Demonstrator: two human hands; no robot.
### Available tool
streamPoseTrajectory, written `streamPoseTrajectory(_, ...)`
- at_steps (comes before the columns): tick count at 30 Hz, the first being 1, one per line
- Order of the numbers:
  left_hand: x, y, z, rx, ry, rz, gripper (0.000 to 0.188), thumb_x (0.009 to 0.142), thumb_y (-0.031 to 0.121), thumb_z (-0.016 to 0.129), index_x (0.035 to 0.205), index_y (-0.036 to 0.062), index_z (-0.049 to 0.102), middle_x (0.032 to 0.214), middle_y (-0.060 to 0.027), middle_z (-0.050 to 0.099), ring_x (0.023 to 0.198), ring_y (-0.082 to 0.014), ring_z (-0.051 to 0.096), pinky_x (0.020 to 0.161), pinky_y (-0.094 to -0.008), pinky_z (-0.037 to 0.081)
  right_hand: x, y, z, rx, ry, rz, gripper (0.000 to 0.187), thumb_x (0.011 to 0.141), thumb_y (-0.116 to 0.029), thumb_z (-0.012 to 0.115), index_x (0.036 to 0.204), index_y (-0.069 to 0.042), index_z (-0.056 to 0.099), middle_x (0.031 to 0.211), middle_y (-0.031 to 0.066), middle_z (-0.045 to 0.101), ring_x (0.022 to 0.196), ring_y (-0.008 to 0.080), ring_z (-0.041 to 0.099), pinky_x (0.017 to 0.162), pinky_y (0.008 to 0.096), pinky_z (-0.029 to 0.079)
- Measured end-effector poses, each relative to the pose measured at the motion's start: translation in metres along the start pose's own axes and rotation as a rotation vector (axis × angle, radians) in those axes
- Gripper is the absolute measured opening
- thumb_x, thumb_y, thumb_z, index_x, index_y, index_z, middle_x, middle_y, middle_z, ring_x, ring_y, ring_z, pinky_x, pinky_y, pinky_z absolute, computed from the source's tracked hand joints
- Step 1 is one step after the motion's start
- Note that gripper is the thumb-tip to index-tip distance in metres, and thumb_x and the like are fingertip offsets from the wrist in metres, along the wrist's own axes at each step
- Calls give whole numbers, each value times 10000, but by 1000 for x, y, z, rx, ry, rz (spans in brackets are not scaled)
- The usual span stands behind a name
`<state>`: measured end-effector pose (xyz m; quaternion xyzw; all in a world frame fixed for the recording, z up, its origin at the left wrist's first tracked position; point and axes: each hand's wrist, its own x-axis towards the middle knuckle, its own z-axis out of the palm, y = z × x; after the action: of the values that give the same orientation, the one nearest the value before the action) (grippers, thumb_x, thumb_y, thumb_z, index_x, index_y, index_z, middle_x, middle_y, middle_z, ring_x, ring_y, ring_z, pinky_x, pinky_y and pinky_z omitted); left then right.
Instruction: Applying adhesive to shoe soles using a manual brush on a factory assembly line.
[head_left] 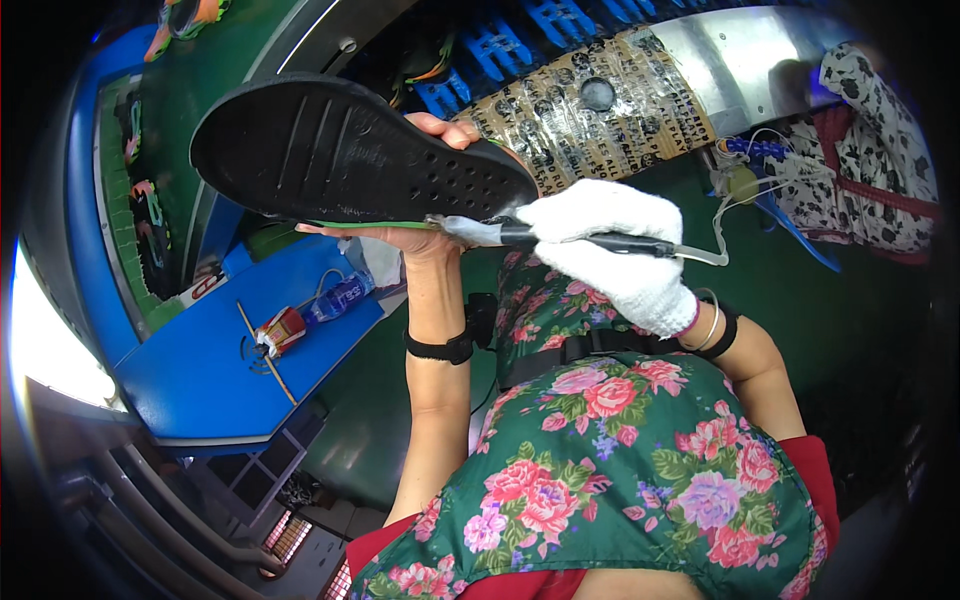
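Note:
My bare left hand is wrapped round a shoe with its black sole turned up toward me. Fingertips show over the far edge of the sole, and the palm supports it from the near side. Grooves cross the wide end of the sole at left, and small holes dot its narrower part. In a white knit glove, my right hand grips a black pen-shaped tool with a pale cord or tube trailing from its back end. Its tip, wrapped in something greyish, meets the near edge of the sole, where a green strip shows.
At left is a blue table bearing a bottle, a red packet and a thin stick. Beyond the shoe runs a curved metal rail, partly covered with taped cardboard. A person's patterned sleeve is at upper right.

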<state>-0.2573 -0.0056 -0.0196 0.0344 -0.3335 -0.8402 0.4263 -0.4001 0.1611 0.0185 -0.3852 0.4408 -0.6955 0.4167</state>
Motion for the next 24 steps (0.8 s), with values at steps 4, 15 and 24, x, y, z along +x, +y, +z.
streamPoseTrajectory(4,1,-9,5,-187,-64,-89,1390,534,1066,476,1274,-108,561,1122,-199,658,1016,-315,618,955,-460,477,-3,-4,3,155,15,137,176,870,4,761,1046,16,761,1099,134,757,981,170,720,868,314,576)
streamPoseTrajectory(15,6,-9,17,8,-77,-66,1390,517,1096,402,1216,-91,591,1040,-211,677,977,-322,638,931,-453,483,-11,-12,-30,-383,34,-160,119,794,-1,791,909,-16,760,968,143,773,861,248,740,776,349,578)
streamPoseTrajectory(24,13,-11,16,-109,-33,-141,1392,495,1095,400,1225,-77,571,1042,-249,664,871,-353,655,813,-489,511,-9,-18,-38,56,95,233,140,828,17,749,967,21,768,1000,167,764,851,193,721,733,329,578)
